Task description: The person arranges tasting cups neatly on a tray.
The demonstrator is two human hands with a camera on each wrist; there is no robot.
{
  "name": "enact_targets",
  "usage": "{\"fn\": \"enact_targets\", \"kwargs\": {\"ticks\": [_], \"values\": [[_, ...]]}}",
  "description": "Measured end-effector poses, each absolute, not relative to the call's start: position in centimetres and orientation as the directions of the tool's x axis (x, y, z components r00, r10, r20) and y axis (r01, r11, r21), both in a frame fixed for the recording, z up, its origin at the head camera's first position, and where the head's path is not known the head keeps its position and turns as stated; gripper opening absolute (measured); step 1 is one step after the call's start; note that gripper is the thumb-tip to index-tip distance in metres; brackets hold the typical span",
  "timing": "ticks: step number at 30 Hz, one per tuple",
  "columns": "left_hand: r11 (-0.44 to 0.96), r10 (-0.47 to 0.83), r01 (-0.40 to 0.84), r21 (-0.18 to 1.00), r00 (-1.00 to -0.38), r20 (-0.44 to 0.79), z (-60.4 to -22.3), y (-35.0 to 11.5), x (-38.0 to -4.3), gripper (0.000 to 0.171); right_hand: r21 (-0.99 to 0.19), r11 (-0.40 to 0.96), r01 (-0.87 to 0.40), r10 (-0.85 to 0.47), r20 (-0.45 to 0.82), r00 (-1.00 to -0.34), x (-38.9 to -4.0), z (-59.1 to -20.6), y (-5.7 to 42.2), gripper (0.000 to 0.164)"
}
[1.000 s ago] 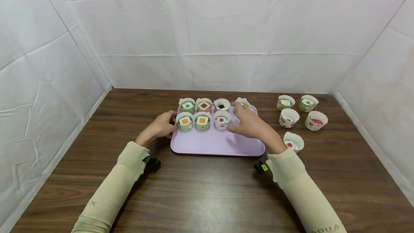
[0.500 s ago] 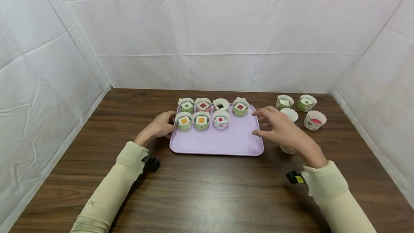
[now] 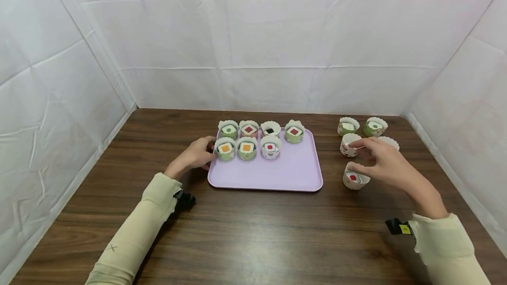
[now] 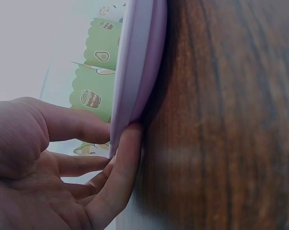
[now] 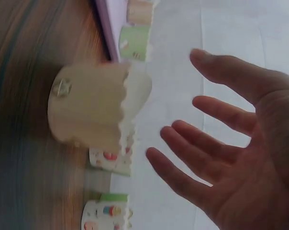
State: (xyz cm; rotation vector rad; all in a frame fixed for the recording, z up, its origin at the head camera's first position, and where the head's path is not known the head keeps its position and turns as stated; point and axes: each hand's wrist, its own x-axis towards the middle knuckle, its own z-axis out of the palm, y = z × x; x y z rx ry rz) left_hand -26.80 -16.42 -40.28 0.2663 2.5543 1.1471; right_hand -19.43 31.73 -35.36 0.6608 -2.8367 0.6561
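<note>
- Slants both sleeved forearms inward from the bottom of the head view, well apart from each other.
- Stretches the left forearm [image 3: 136,228] forward toward the middle, with a bare left wrist [image 3: 175,168] past the cuff.
- Pinches with the left hand [image 3: 194,153], pressing from one side with the left thumb [image 4: 80,124] and from the opposite side with a bent left finger [image 4: 120,177].
- Extends the right forearm [image 3: 445,236] from the lower right corner, angled forward and inward to a bare right wrist [image 3: 429,199].
- Poises the right hand [image 3: 386,162] in midair, with the right thumb [image 5: 233,69] held wide of the right fingers [image 5: 178,177].
- Turns the right palm toward the wrist camera, with gently bent, separated fingers.
</note>
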Motion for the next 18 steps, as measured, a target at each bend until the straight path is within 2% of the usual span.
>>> {"fn": "enact_targets", "kwargs": {"ticks": [7, 14, 18], "values": [[0.659, 0.298, 0.033, 0.751, -0.929, -0.220, -40.2, -16.4, -26.7, 0.062, -0.392, 0.794, -0.464, -0.467, 0.095, -0.879, -19.6, -36.0, 33.5, 0.065], [0.665, 0.295, 0.038, 0.746, -0.931, -0.216, -40.2, -16.4, -26.8, 0.062, -0.498, 0.781, -0.378, -0.473, -0.075, -0.878, -20.0, -36.9, 34.1, 0.082], [0.664, 0.295, 0.036, 0.747, -0.930, -0.218, -40.1, -16.4, -26.7, 0.063, -0.520, 0.779, -0.350, -0.472, -0.120, -0.873, -20.1, -37.2, 34.3, 0.085]]}}
